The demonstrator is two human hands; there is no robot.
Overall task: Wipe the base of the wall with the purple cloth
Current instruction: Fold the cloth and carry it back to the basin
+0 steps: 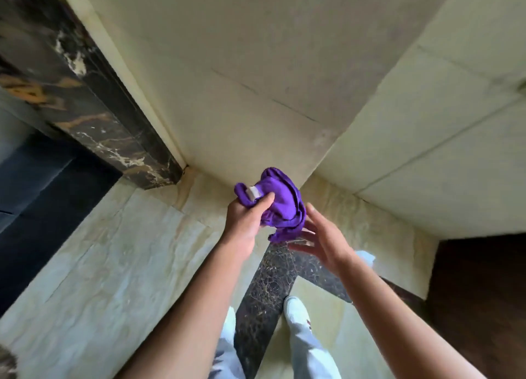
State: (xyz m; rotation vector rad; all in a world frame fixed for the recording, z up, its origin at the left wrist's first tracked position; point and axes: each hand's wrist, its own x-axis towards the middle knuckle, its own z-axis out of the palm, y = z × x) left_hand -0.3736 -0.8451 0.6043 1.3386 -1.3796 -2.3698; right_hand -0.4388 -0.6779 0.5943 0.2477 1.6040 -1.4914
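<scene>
A crumpled purple cloth [280,202] with a small white tag is bunched in my left hand [246,222], which grips it from the left, held in the air in front of a cream wall corner. My right hand [321,236] is beside the cloth on the right, fingers spread, its fingertips close to the hanging lower edge; whether they touch is unclear. The base of the wall [210,179] runs where the cream wall meets the marble floor, beyond and below the cloth.
A dark veined marble door frame [94,116] stands at the left. The floor [108,259] is pale marble with a dark inlaid strip [267,290]. My legs and a white shoe [296,310] are below. A dark wooden area [481,293] lies right.
</scene>
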